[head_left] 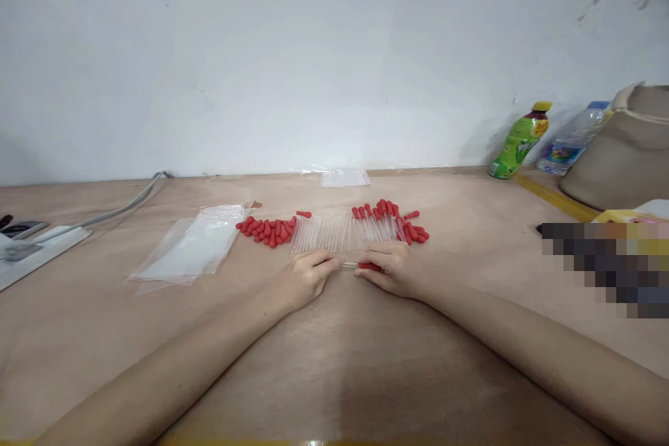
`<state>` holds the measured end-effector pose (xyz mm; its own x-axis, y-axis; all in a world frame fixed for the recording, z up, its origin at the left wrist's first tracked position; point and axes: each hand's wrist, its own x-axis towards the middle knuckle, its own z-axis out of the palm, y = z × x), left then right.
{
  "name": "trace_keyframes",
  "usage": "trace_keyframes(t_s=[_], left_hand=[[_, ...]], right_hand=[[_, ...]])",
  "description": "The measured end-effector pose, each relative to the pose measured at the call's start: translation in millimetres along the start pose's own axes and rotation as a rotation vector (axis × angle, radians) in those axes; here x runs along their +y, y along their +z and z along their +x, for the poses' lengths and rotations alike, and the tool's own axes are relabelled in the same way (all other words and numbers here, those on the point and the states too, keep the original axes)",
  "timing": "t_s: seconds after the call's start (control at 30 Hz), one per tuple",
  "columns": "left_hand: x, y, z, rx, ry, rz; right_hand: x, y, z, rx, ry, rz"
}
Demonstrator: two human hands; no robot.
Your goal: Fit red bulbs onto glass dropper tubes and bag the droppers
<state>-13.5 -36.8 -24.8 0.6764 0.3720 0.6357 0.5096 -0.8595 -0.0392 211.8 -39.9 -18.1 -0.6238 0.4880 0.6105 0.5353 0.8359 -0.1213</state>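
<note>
Low over the table, my left hand pinches one end of a clear glass dropper tube. The fingers of my right hand close on a red rubber bulb at the tube's other end. How far the tube sits inside the bulb cannot be made out. Just beyond my hands lies a row of bare glass tubes. To its right are droppers with red bulbs on their far ends. Loose red bulbs are heaped at the left, and more red bulbs lie at the right.
Clear plastic bags lie left of the bulbs, and another small bag is by the wall. A power strip with a grey cable is far left. A green bottle, a clear bottle and a beige container stand right.
</note>
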Motion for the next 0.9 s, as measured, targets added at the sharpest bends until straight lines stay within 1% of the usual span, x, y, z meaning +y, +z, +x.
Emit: trace_keyframes(t_s=[0.17,0.33,0.47,0.53,0.63,0.7,0.8,0.9], left_hand=[[2.4,-0.6,1.8,0.018,0.008,-0.005],[4.1,-0.9,3.2,0.006,-0.008,-0.008],[4.5,-2.0,3.8,-0.001,-0.020,-0.038],[4.4,-2.9,4.0,0.010,-0.037,-0.067],[4.4,-4.4,4.3,0.011,-0.063,-0.099],[4.7,-4.9,4.4,0.010,-0.068,-0.107],[5.1,-4.7,4.3,0.008,-0.071,-0.113],[4.9,-4.0,3.8,0.014,-0.073,-0.123]], right_hand=[[2.1,4.3,0.8,0.014,-0.013,0.053],[2.8,6.1,3.0,0.034,-0.015,0.086],[6.5,4.7,4.2,-0.005,-0.022,0.151],[7.8,1.7,3.9,-0.004,0.030,0.194],[7.3,-3.6,1.8,0.041,0.176,0.274],[5.6,-5.6,0.1,0.058,0.236,0.349],[2.4,-5.3,-0.7,0.087,0.266,0.419],[0.1,-3.1,0.9,0.107,0.273,0.428]])
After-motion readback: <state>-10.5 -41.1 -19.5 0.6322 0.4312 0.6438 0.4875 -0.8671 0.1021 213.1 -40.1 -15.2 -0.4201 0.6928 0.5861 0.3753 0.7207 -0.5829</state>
